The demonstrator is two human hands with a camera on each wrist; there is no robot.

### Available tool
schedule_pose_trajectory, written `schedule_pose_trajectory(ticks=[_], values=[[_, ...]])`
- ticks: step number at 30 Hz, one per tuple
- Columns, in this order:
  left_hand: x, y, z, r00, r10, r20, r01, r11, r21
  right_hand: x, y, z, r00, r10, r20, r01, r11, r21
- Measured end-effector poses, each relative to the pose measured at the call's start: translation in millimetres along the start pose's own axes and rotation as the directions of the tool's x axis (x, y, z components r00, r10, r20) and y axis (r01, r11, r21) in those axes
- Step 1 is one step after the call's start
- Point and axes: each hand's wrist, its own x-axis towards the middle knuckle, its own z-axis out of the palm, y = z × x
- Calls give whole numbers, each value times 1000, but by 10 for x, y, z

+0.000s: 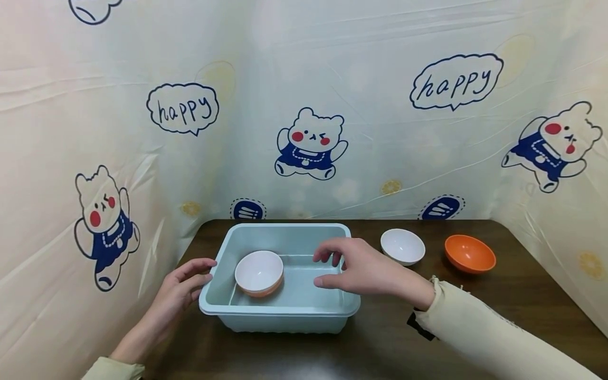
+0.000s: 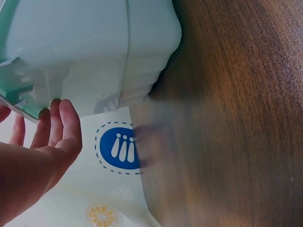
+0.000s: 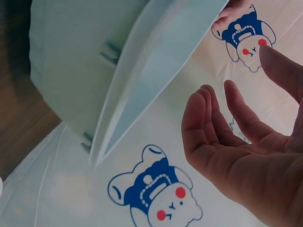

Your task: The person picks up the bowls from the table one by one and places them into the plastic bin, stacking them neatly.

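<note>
A pale blue-green plastic basin [image 1: 285, 322] stands on the table. At its left inside sits a white bowl [image 1: 258, 269] with orange showing beneath; whether that is a second bowl under it, I cannot tell. My left hand [image 1: 182, 287] touches the basin's left rim with relaxed fingers; the left wrist view shows its fingertips [image 2: 68, 111] against the rim's underside. Over the right part of the basin, my right hand [image 1: 358, 266] hovers with thumb and fingers spread apart, holding nothing. In the right wrist view, its loosely bent fingers [image 3: 196, 118] are above the rim.
Right of the basin, a white bowl [image 1: 402, 246] and an orange bowl [image 1: 470, 253] stand on the dark wooden table [image 1: 427, 327]. A printed cloth [image 1: 375, 132] with bear drawings hangs behind and along both sides of the table.
</note>
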Motion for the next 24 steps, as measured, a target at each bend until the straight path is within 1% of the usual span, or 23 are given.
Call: schedule_pose_trajectory(ticks=[2, 5, 8, 13, 19, 24], values=[[1, 11, -4, 1000, 13, 2, -13, 1000, 3, -46, 19, -20, 1000, 5, -22, -5, 1000, 9], [2, 13, -6, 1000, 18, 1, -18, 1000, 0, -119, 49, -44, 999, 25, -41, -25, 999, 22], [0, -1, 3, 1000, 8, -4, -8, 1000, -4, -211, 89, -84, 998, 37, -56, -35, 999, 34], [2, -27, 20, 1000, -9, -11, 9, 1000, -10, -382, 168, -191, 992, 53, -111, -48, 998, 49], [-11, -40, 21, 1000, -16, -13, 16, 1000, -6, -540, 280, -249, 983, 112, -147, -103, 993, 64], [-2, -48, 13, 1000, -15, -8, 15, 1000, -18, -636, 394, -281, 979, 113, -172, -100, 991, 87]])
